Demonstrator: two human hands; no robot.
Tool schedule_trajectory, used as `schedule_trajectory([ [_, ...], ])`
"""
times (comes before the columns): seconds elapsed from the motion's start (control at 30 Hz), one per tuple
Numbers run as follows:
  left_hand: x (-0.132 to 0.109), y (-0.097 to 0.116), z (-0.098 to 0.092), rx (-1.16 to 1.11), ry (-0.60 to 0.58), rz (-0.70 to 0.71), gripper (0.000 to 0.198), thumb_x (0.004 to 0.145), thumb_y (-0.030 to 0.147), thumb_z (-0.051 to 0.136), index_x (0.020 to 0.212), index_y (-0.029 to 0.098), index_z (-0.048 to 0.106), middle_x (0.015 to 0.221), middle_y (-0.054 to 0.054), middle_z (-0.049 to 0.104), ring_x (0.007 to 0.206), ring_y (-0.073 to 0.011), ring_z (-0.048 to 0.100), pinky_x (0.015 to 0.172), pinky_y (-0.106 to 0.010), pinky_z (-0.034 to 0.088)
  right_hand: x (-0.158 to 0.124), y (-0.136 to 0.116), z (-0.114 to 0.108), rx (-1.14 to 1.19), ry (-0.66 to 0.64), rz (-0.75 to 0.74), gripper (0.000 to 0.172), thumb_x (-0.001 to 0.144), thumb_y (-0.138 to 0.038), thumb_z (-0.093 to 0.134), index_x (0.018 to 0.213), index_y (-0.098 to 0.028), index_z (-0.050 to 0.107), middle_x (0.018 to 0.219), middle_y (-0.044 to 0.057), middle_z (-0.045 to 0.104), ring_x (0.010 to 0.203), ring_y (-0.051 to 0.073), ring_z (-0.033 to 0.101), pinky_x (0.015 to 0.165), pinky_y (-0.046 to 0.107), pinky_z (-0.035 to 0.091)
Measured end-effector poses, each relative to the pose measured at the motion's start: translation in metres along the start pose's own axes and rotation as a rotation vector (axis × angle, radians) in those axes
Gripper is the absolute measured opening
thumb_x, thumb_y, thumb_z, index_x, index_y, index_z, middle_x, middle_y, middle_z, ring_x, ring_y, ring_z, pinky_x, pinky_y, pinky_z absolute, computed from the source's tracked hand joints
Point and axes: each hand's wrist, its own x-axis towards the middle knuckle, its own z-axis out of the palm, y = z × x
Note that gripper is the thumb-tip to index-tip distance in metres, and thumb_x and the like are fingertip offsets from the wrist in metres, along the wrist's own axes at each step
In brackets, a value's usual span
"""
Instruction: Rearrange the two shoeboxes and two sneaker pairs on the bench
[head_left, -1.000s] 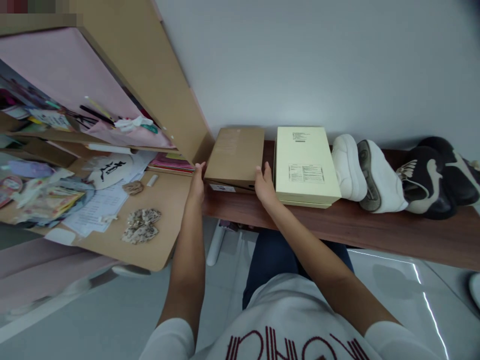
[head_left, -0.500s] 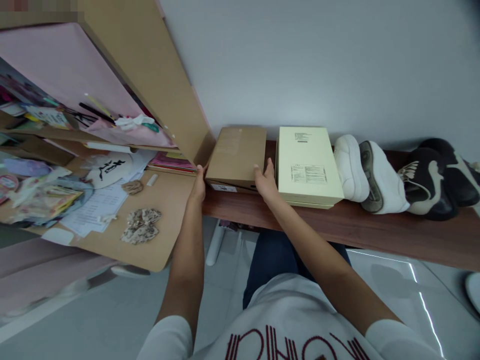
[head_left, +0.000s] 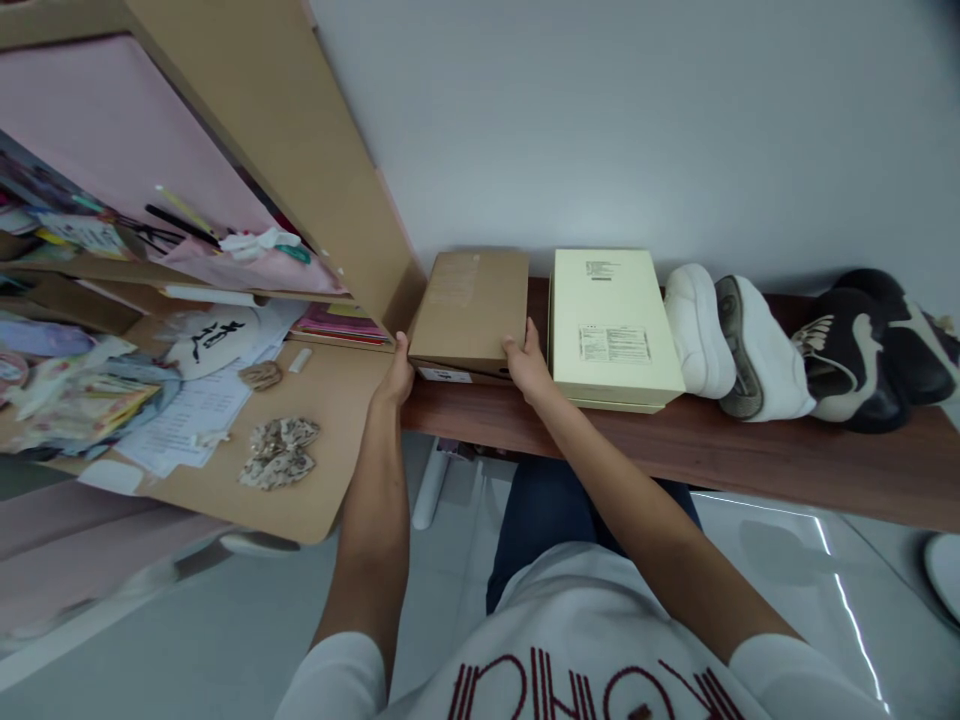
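A brown cardboard box (head_left: 474, 305) rests on a dark wooden shelf (head_left: 480, 420), its small white label facing me. My left hand (head_left: 397, 374) presses against the box's left front corner, thumb up. My right hand (head_left: 528, 366) grips the right front corner, with its thumb on the lid edge and its fingers along the right side. Between them the box is held from both sides. Close to the right hand stands a pale yellow shoebox (head_left: 616, 320) with printed text; a narrow gap separates the two boxes.
White shoes (head_left: 765, 350) and black-and-beige sneakers (head_left: 847, 350) line the shelf at right. On the left, a desk (head_left: 330, 400) bears a hair bow (head_left: 279, 452), papers (head_left: 187, 425) and a white cap (head_left: 214, 340). A tan upright panel (head_left: 300, 150) rises beside the box; a wall stands behind.
My right hand's fingers have closed in against the box's right side, where they were spread apart before. The left hand stays at the left corner. The view has shifted slightly.
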Motion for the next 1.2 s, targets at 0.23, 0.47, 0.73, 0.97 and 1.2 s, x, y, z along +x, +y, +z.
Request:
schedule_trajectory([
  [0.23,-0.020,0.031,0.019,-0.068,-0.009,0.028,0.074,0.091,0.076,0.039,0.134,0.021,0.063,0.134,-0.012,0.068,0.144,-0.0254,0.047,0.119,-0.048,0.038,-0.007,-0.005,-0.006,0.058,0.000,0.006,0.084,0.090,-0.044,0.048,0.162,-0.021,0.013,0.167,0.006,0.030,0.151,0.018,0.034,0.126,0.043,0.024],
  [0.47,-0.015,0.048,0.014,-0.125,0.108,0.004,0.051,0.093,0.059,0.055,0.122,0.020,0.066,0.131,-0.011,0.070,0.135,-0.0267,0.058,0.112,-0.045,0.048,-0.009,-0.008,-0.002,0.139,-0.002,-0.034,0.080,0.091,-0.043,0.046,0.162,-0.026,0.014,0.170,0.002,0.022,0.155,0.016,0.025,0.126,0.044,0.022],
  [0.73,-0.024,0.059,0.036,-0.210,-0.004,0.001,0.063,0.090,0.068,0.051,0.129,0.020,0.064,0.137,-0.014,0.066,0.136,-0.0338,0.055,0.110,-0.058,0.046,-0.007,-0.008,0.008,-0.024,-0.027,0.024,0.071,0.091,-0.044,0.048,0.156,-0.018,0.037,0.170,0.009,0.021,0.157,0.021,0.019,0.128,0.044,0.016],
  [0.97,-0.024,0.070,0.053,-0.201,0.016,0.111,0.056,0.090,0.060,0.058,0.127,0.018,0.066,0.133,-0.012,0.069,0.137,-0.0311,0.055,0.115,-0.050,0.044,-0.003,-0.015,0.021,-0.110,-0.077,0.037,0.075,0.087,-0.056,0.052,0.152,-0.019,0.046,0.167,0.007,0.031,0.158,0.025,0.013,0.128,0.049,0.013],
  [1.2,-0.026,0.069,0.070,-0.161,0.046,0.195,0.051,0.090,0.052,0.064,0.128,0.018,0.066,0.137,-0.010,0.067,0.143,-0.0295,0.048,0.120,-0.046,0.039,-0.011,-0.042,0.024,-0.049,-0.133,-0.044,0.089,0.089,-0.076,0.039,0.155,-0.017,0.041,0.162,0.007,0.039,0.155,0.024,0.028,0.128,0.046,0.016],
])
